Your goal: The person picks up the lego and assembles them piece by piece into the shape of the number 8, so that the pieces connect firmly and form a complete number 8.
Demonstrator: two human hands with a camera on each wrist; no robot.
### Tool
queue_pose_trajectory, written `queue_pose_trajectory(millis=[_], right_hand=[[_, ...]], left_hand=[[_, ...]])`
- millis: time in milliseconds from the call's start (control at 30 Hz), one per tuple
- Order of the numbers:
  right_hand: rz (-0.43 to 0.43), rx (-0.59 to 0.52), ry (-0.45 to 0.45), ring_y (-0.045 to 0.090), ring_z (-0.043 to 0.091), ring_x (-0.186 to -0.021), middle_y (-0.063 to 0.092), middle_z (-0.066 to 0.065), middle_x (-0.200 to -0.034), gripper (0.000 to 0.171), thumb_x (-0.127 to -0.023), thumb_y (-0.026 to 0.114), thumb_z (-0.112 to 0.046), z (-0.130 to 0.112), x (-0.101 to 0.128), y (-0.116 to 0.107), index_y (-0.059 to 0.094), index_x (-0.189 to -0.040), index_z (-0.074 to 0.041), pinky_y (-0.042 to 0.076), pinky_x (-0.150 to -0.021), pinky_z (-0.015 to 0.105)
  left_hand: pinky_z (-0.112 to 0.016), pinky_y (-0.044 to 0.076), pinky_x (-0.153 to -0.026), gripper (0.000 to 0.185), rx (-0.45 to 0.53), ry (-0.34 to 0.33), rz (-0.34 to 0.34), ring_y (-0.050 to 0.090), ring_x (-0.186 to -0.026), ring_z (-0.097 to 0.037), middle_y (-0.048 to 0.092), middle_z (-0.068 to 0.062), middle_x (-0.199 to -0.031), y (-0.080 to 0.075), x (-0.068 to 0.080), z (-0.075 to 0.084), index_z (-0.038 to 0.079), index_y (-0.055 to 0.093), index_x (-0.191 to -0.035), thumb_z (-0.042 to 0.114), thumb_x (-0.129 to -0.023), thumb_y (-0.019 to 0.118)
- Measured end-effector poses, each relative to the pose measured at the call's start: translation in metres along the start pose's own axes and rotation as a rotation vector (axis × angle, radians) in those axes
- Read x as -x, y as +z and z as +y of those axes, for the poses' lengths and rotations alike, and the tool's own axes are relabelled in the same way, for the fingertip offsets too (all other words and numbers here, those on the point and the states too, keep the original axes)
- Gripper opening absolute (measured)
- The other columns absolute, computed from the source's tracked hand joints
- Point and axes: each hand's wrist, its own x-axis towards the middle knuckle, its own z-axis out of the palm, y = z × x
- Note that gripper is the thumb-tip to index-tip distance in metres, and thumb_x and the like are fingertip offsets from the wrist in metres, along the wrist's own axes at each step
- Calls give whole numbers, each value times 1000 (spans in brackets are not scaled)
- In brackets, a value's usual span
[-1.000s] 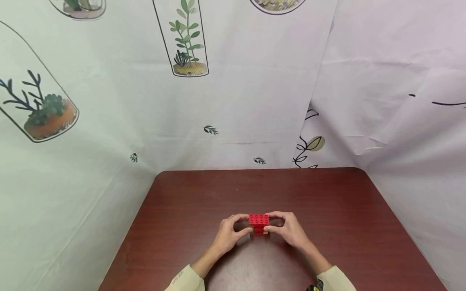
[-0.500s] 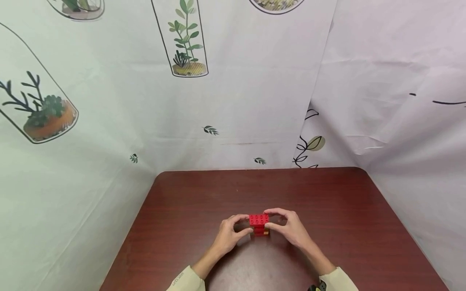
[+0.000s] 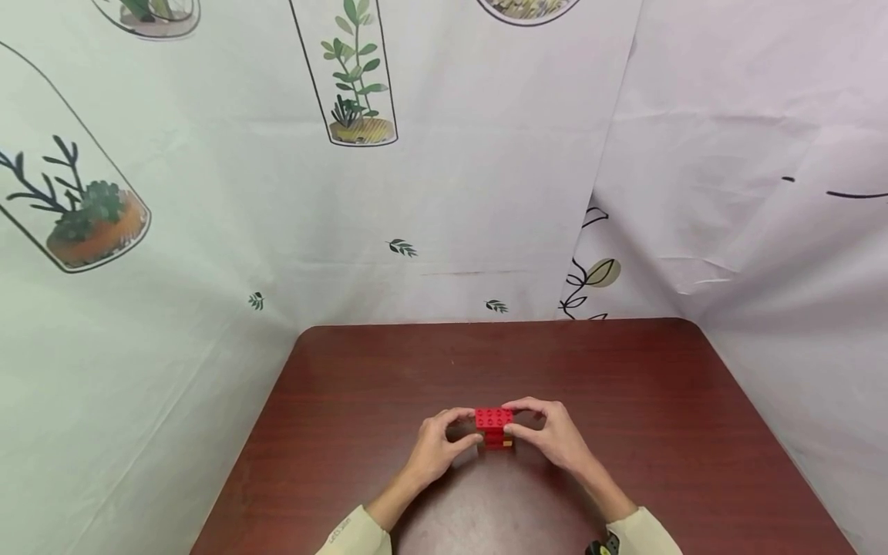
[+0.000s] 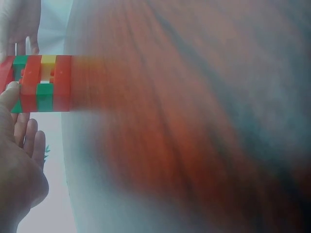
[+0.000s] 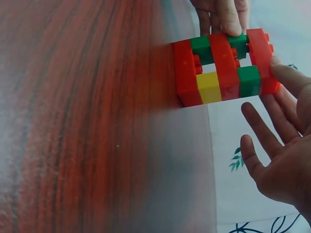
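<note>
A stack of toy building bricks [image 3: 494, 420] stands upright on the brown table [image 3: 375, 370]. Three long red bricks [image 5: 224, 68] alternate with short bricks: a yellow brick [image 5: 209, 87] and a green brick [image 4: 44, 97] in the lower gap, two green ones in the upper. My left hand [image 3: 432, 449] holds the stack's left end, its thumb at an upper green brick in the left wrist view. From the other end, my right hand [image 3: 558, 438] pinches the top red brick [image 5: 262, 60] between thumb and fingers, with its other fingers spread.
Behind the table hangs a white cloth [image 3: 472, 200] printed with plants, and more cloth closes off both sides. The tabletop's far edge [image 3: 430, 324] meets it. A dark watch [image 3: 602, 546] shows at the right cuff.
My right hand has shifted slightly up and away, its thumb rising from the lower layers to the top red brick. The left hand and the stack stay where they were.
</note>
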Motion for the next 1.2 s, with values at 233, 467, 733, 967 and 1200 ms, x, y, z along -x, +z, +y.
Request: queue_pose_trajectory(millis=[233,467,733,967,1200], right_hand=[[11,-23,16,71,32,-98,78,-12,-109,29,-88,89,-31,2,1,1,81,-116,-26,56,-83,39],[17,-51,19,71,32,-97,78,-10,-109,30,-88,90,-29,3,2,4,81,-116,-24,55,-81,31],[35,-92,9,73,31,-96,79,-5,-111,32,-88,89,-24,4,4,6,81,-119,-18,58,-78,28],[43,-142,3,74,25,-93,79,-1,-110,34,-88,89,-18,4,6,8,80,-119,-13,59,-77,27],[59,-137,2,74,24,-95,80,-2,-109,33,-87,90,-19,4,7,8,81,-118,-15,59,-78,27]], left_hand=[[-42,58,-95,38,-3,-2,4,71,-109,-20,77,0,-117,-1,-2,4,12,75,-125,27,-92,86],[-44,58,-96,39,-14,-12,-3,71,-111,-20,77,1,-117,-2,0,5,12,75,-126,28,-92,86],[-43,57,-95,43,1,14,0,70,-112,-19,76,5,-119,-5,-1,5,17,74,-129,27,-90,88],[-50,57,-96,44,69,76,27,70,-114,-22,75,7,-124,-10,-9,12,15,74,-131,25,-90,88],[-51,57,-95,39,46,77,28,68,-111,-18,75,11,-119,-11,-11,19,11,77,-125,28,-90,86]])
